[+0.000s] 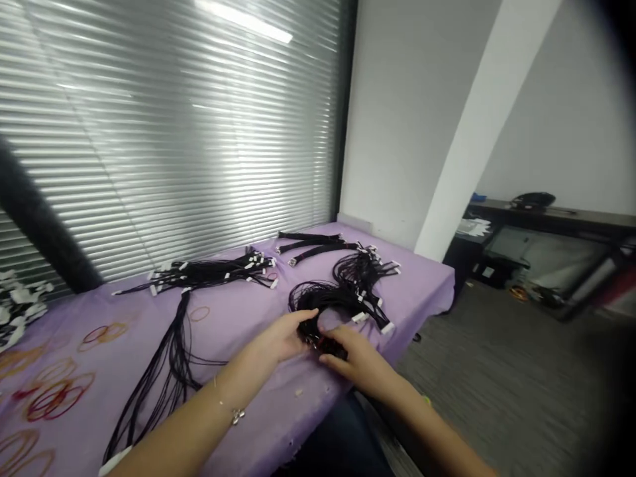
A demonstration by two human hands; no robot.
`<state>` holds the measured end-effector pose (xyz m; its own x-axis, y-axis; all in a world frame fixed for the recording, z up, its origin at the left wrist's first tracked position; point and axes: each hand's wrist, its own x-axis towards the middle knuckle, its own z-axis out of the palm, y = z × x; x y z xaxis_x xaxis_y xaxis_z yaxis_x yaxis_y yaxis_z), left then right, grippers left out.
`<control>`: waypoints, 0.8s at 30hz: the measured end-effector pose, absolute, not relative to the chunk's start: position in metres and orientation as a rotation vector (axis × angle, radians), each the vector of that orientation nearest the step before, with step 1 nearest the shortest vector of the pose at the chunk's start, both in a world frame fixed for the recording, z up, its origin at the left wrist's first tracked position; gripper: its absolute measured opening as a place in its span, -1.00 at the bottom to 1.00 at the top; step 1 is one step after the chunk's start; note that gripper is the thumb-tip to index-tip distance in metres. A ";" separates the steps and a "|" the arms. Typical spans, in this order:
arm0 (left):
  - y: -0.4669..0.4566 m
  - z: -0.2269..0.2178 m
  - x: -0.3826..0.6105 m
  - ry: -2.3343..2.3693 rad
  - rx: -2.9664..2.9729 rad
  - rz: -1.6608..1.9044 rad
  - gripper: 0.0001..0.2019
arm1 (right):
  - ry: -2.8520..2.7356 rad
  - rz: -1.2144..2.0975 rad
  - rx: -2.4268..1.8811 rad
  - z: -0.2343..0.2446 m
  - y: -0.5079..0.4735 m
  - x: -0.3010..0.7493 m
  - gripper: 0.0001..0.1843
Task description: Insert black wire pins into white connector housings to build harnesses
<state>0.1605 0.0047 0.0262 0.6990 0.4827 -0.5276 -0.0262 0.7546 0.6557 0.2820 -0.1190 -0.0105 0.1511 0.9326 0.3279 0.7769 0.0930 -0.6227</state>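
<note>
A coiled bundle of thin black cables (pixel 318 291) with white connectors lies near the table's front edge. My left hand (pixel 291 334) closes round the near left side of the coil, thumb on top. From the right, my right hand (pixel 350 351) grips the same bundle, its fingers curled over the near end. A bit of red shows on the cables between my hands. Just beyond sits another looped black cable bundle (pixel 360 268) with white connectors; the two touch or overlap. Parts of the held coil are hidden by my fingers.
The table has a purple cloth (pixel 238 318). Farther back lie a spread cable bundle (pixel 209 271) and several sleeved black cables (pixel 318 248). Loose black cables (pixel 169 364) run beside my left forearm. Rubber bands (pixel 57 397) are scattered at left. Blinds (pixel 199 132) stand behind.
</note>
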 end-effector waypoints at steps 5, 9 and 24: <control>0.010 0.028 0.164 0.846 0.702 0.349 -0.88 | -1.370 0.105 -1.906 0.004 -0.133 0.329 -0.66; 0.017 0.034 0.164 0.902 0.734 0.359 -0.91 | -1.239 0.070 -2.119 -0.007 -0.143 0.375 -0.62; 0.029 0.028 0.161 0.992 0.738 0.524 -0.86 | -1.430 0.120 -2.295 0.013 -0.068 0.391 -0.62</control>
